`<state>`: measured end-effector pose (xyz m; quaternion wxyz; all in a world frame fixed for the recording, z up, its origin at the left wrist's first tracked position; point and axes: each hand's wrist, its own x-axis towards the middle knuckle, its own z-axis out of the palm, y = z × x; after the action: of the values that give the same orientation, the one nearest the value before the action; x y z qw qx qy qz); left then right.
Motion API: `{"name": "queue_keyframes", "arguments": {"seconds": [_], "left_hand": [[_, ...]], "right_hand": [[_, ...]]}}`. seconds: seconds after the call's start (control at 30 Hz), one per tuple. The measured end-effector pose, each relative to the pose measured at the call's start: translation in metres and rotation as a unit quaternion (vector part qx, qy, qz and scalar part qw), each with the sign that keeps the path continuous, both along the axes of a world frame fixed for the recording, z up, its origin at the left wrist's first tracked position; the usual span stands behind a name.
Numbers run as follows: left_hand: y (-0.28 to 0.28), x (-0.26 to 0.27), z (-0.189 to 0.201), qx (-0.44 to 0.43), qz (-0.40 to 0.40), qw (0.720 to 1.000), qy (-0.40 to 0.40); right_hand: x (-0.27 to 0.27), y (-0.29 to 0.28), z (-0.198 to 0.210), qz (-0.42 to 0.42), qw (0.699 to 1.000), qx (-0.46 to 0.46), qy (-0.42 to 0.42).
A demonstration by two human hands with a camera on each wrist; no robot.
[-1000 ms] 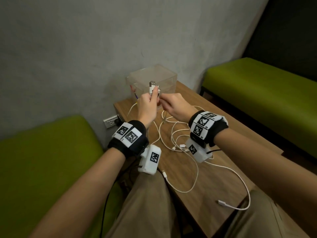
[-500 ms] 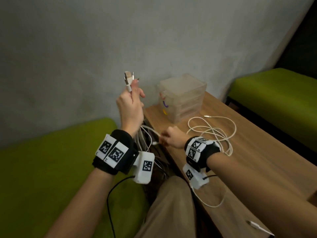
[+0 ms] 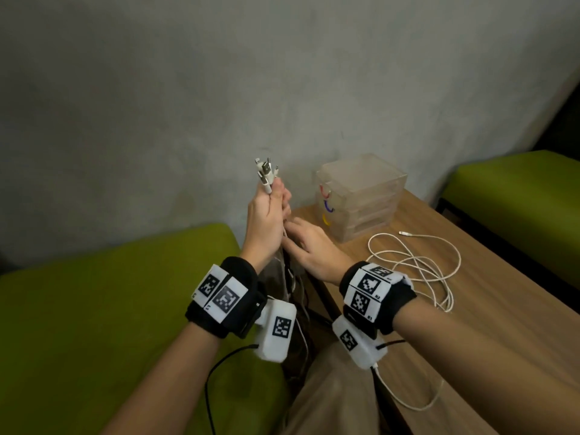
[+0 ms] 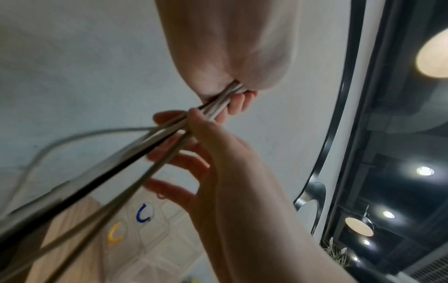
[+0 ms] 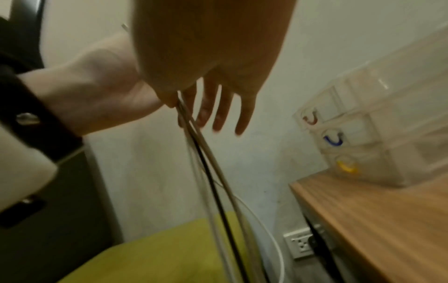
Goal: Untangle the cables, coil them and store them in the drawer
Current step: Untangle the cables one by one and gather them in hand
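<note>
My left hand (image 3: 265, 215) is raised beside the table and grips a bundle of white cables, with one black one, just below their plugs (image 3: 266, 172). The cables (image 4: 155, 137) hang down from that fist toward my lap. Right under it, my right hand (image 3: 307, 249) holds the hanging strands between thumb and forefinger (image 4: 194, 118), with the other fingers spread loosely. One more white cable (image 3: 417, 265) lies in loose loops on the wooden table (image 3: 502, 309). The clear drawer unit (image 3: 361, 199), with red, blue and yellow handles, stands closed at the table's back corner.
A green bench (image 3: 94, 309) lies to my left and another (image 3: 518, 183) beyond the table on the right. The grey wall is close behind. A wall outlet (image 5: 300, 245) with a black plug sits under the table's edge.
The left hand lifted the plug ends off the table and holds them up to its left. Since half a second ago the right hand has slid up the hanging cables to just below the left fist.
</note>
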<state>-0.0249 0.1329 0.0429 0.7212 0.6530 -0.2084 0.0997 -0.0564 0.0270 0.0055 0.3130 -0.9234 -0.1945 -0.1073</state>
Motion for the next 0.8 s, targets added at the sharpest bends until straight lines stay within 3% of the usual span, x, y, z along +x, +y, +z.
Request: {"name": "queue_keyframes", "arguments": {"seconds": [0.07,0.17,0.23,0.3,0.37,0.47,0.57,0.73,0.8], "left_hand": [[0.001,-0.002,-0.002,-0.011,-0.009,1.000,0.023],[-0.001,-0.002,-0.010,0.006,-0.037,0.998,0.058],[-0.006,-0.007,-0.012,0.068,-0.070,0.994,0.045],[-0.011,-0.011,-0.016,0.160,-0.078,0.984,-0.002],[-0.016,-0.012,-0.018,0.180,-0.089,0.980,-0.010],[-0.025,-0.015,-0.018,0.064,-0.156,0.982,0.087],[-0.034,-0.022,-0.017,-0.007,-0.177,0.976,0.126],[-0.051,-0.030,-0.025,-0.017,-0.205,0.971,0.123],[-0.056,-0.033,-0.028,0.019,-0.202,0.974,0.103]], "right_hand": [[0.001,-0.010,0.003,0.025,0.999,-0.031,0.033],[0.002,-0.023,0.017,-0.018,0.994,0.110,-0.019],[0.006,-0.024,0.028,-0.045,0.975,0.210,-0.059],[0.007,-0.016,0.038,-0.033,0.968,0.241,-0.064],[0.006,-0.008,0.043,-0.021,0.968,0.235,-0.084],[0.003,-0.012,0.044,-0.037,0.968,0.221,-0.110],[-0.001,-0.027,0.048,-0.036,0.983,0.151,-0.102],[-0.013,-0.049,0.052,-0.037,0.990,0.083,-0.107],[-0.017,-0.059,0.049,-0.049,0.988,0.126,-0.079]]}}
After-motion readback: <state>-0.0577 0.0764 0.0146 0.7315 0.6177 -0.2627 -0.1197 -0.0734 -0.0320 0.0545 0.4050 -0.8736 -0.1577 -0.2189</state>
